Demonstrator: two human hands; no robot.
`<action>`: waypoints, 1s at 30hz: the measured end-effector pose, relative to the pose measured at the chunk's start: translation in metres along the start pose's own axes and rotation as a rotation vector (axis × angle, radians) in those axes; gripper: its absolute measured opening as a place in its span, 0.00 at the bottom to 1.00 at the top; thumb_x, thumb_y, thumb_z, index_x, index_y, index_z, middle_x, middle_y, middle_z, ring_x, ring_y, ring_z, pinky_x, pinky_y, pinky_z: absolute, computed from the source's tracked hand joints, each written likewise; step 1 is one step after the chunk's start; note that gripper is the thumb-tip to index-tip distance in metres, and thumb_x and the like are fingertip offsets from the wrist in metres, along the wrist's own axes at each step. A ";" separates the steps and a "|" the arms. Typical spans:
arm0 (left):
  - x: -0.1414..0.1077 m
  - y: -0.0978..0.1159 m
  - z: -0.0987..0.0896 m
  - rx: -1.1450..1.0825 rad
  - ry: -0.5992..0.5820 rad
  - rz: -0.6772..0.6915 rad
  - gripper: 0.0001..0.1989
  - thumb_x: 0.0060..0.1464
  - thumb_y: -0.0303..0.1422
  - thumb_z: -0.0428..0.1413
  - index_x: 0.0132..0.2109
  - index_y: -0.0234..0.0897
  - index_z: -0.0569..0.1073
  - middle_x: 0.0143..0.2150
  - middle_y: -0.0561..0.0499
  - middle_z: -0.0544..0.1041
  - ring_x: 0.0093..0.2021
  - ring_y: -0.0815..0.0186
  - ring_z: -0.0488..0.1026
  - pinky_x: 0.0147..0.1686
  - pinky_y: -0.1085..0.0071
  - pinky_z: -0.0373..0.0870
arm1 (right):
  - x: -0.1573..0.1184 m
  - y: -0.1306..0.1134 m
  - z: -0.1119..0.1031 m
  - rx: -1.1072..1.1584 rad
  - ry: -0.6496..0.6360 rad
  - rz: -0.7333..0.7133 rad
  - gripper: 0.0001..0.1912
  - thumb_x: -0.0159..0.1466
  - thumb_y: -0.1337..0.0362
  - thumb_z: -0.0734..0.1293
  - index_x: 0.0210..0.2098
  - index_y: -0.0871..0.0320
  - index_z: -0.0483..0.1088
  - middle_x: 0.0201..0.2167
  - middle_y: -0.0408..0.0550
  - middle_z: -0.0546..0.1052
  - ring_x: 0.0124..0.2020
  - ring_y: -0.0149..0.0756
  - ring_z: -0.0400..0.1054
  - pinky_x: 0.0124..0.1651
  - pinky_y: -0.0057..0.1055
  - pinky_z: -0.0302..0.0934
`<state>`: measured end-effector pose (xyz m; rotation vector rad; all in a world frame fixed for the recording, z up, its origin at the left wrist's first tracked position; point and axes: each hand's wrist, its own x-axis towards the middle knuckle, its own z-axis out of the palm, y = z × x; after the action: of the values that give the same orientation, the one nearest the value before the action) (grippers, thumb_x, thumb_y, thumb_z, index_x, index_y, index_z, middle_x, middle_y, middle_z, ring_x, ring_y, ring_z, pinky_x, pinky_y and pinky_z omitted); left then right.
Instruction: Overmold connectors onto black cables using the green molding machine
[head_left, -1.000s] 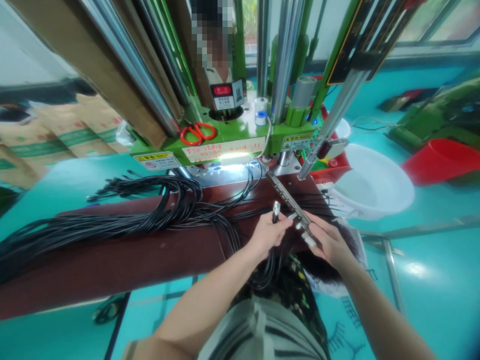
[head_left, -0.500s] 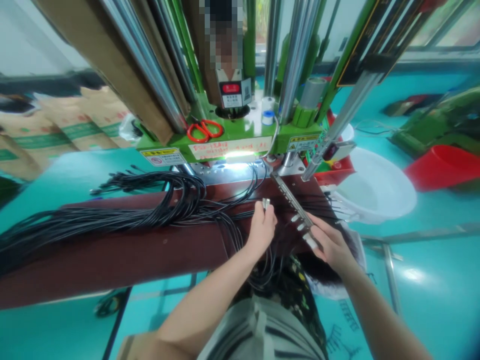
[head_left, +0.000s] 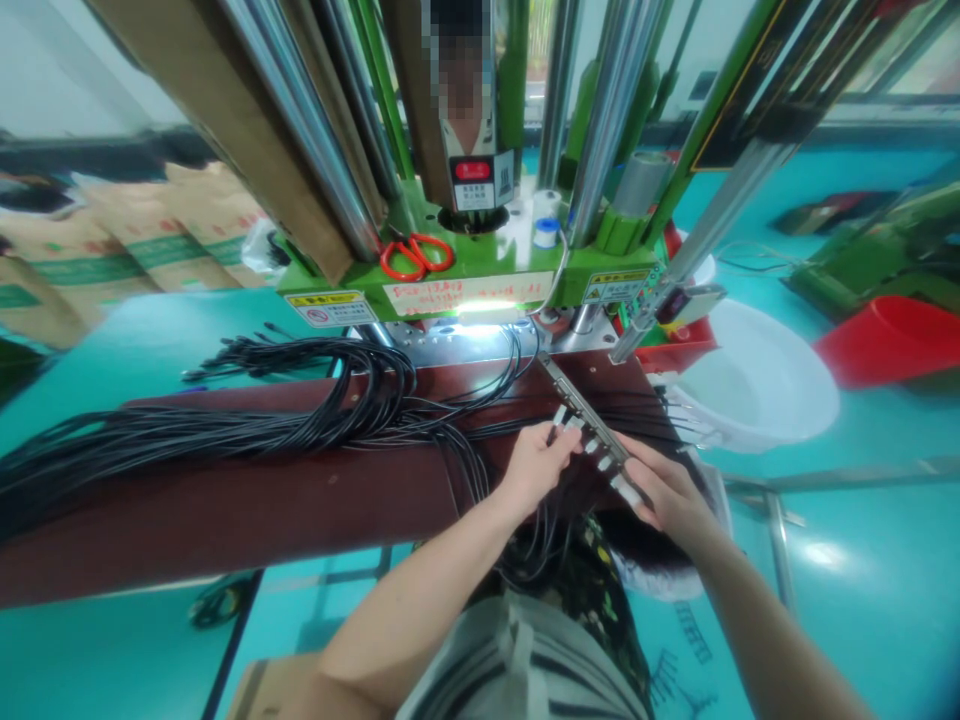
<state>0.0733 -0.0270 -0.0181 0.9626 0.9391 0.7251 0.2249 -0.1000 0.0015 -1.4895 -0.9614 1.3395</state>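
Your left hand (head_left: pixel 534 462) has swung right since half a second ago: it was apart from the bar (head_left: pixel 589 414) then, and now its fingertips are at the bar's near edge. The whole view has also slid a little, so the machine (head_left: pixel 517 262) sits slightly further right.

From the left, sacks (head_left: pixel 142 240) stand behind the bench (head_left: pixel 360 510), and a thick bundle of black cables (head_left: pixel 330 428) runs along it towards you. Scissors (head_left: pixel 417 256) with red handles lie on the machine's green plate.

Your left hand is closed, thumb and fingers pinching a pale plug (head_left: pixel 559 417) that sticks up from the grip. A second pale piece (head_left: pixel 575 424) shows at the fingertips, against or just above the bar; whether it is seated, you cannot tell from here.

The bar slants over the bench, its far end near the machine's lit metal bed, its near end in your right hand (head_left: pixel 666 492). That hand grips it, fingers wrapped along the side. A few pale plugs (head_left: pixel 591 446) line the bar's near half, so the change reads as one more being brought to that row.

Further right are a white basin (head_left: pixel 765 380) and a red bucket (head_left: pixel 892 340).
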 end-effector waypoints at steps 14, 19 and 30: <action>0.003 -0.002 -0.001 0.098 0.091 0.061 0.18 0.43 0.46 0.57 0.23 0.33 0.68 0.12 0.59 0.59 0.12 0.78 0.53 0.14 0.78 0.48 | 0.000 0.002 -0.002 -0.036 -0.011 0.028 0.29 0.58 0.53 0.63 0.55 0.60 0.62 0.16 0.40 0.65 0.11 0.19 0.47 0.12 0.18 0.42; 0.004 -0.008 -0.004 0.191 0.120 0.135 0.18 0.46 0.46 0.54 0.24 0.33 0.70 0.14 0.57 0.61 0.15 0.75 0.57 0.17 0.77 0.52 | 0.003 -0.004 0.000 -0.080 -0.020 -0.007 0.27 0.55 0.52 0.66 0.51 0.59 0.68 0.28 0.49 0.72 0.18 0.25 0.57 0.14 0.20 0.49; 0.000 0.002 -0.017 0.275 0.188 0.307 0.20 0.56 0.45 0.43 0.29 0.33 0.69 0.18 0.56 0.62 0.18 0.76 0.58 0.19 0.78 0.54 | -0.001 -0.002 0.000 -0.001 0.054 0.084 0.27 0.56 0.54 0.65 0.53 0.59 0.65 0.22 0.45 0.69 0.15 0.21 0.51 0.12 0.18 0.42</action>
<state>0.0577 -0.0207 -0.0207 1.3165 1.0869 0.9739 0.2248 -0.1002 0.0034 -1.5734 -0.8737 1.3518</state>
